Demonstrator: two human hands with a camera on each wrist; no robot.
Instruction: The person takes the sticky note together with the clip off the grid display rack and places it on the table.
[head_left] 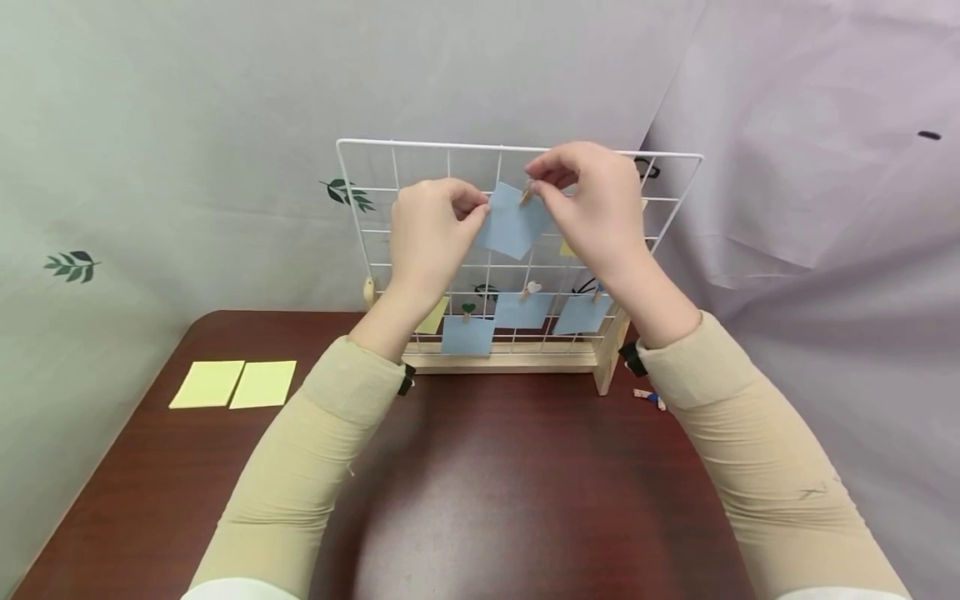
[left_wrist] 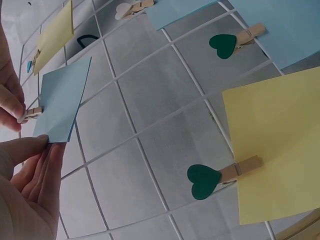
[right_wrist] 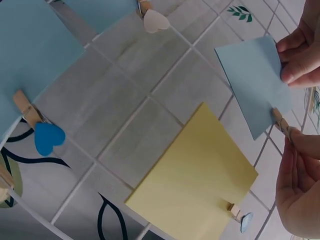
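Note:
My left hand (head_left: 429, 233) pinches the left edge of a blue sticky note (head_left: 510, 221) between thumb and fingers. The note hangs tilted at the upper middle of a white wire grid (head_left: 420, 145). At the note's top edge my right hand (head_left: 600, 200) pinches a small wooden clothespin (right_wrist: 278, 119), its tip over the paper. Fingers hide most of the heart on that peg; a pale bit of it shows in the left wrist view. Close by, a yellow note (right_wrist: 200, 175) hangs from the grid by another peg.
Lower on the grid hang blue notes (head_left: 467, 336) and a yellow note (left_wrist: 280, 145), with heart-topped pegs. A wooden base (head_left: 510, 360) holds the grid upright. Two yellow note stacks (head_left: 207, 384) lie at the table's left. Loose pegs (head_left: 649, 398) lie right of the base.

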